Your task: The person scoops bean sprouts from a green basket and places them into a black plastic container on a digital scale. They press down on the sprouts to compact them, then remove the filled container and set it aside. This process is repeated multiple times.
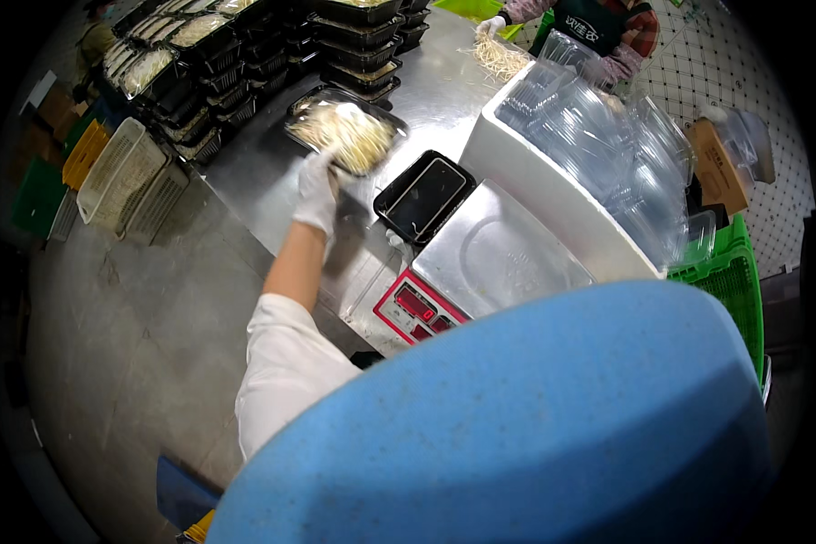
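My left hand point(317, 190), in a white glove, grips the near edge of a black tray of bean sprouts point(347, 132) with a clear plastic lid, slightly blurred, over the steel table. Right of it lies a black plastic tray point(425, 197) with a few sprout bits in it. Beside that stands a digital scale point(503, 251) with a metal plate and a red-framed display panel. My right hand is out of view; a large blue surface, perhaps a cap brim, covers the lower right of the picture.
Stacks of filled black trays point(357, 47) stand at the table's far side. A white foam box point(551, 197) holds many clear plastic lids point(585, 136). Across the table a co-worker's gloved hand point(491, 26) touches loose sprouts point(500, 58). Plastic crates point(126, 177) stand on the floor at left.
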A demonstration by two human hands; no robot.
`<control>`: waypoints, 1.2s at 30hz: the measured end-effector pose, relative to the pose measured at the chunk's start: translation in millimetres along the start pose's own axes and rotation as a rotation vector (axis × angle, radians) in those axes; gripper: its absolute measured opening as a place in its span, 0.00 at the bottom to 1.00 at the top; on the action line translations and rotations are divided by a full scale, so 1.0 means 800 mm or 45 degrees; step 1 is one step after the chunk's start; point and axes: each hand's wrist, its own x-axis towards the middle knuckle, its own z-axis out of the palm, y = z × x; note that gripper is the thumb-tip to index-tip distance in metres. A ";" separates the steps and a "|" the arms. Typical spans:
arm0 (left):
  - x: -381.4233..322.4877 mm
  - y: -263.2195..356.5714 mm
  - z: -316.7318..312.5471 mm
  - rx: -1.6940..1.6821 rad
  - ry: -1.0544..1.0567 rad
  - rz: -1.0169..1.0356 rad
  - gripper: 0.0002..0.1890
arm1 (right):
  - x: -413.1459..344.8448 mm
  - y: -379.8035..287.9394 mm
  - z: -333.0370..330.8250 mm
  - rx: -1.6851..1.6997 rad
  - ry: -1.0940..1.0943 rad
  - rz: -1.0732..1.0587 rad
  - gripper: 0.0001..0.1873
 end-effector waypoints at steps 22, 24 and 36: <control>-0.185 0.030 0.049 -0.104 -0.227 -0.348 0.10 | -0.083 0.045 -0.119 -0.184 0.565 -0.050 0.10; -0.230 0.041 0.086 -0.241 -0.189 -0.300 0.10 | -0.088 0.063 -0.150 -0.263 0.756 -0.120 0.09; -0.407 0.056 0.221 -0.147 -0.588 -0.326 0.08 | -0.051 0.143 -0.149 -0.476 0.909 -0.374 0.18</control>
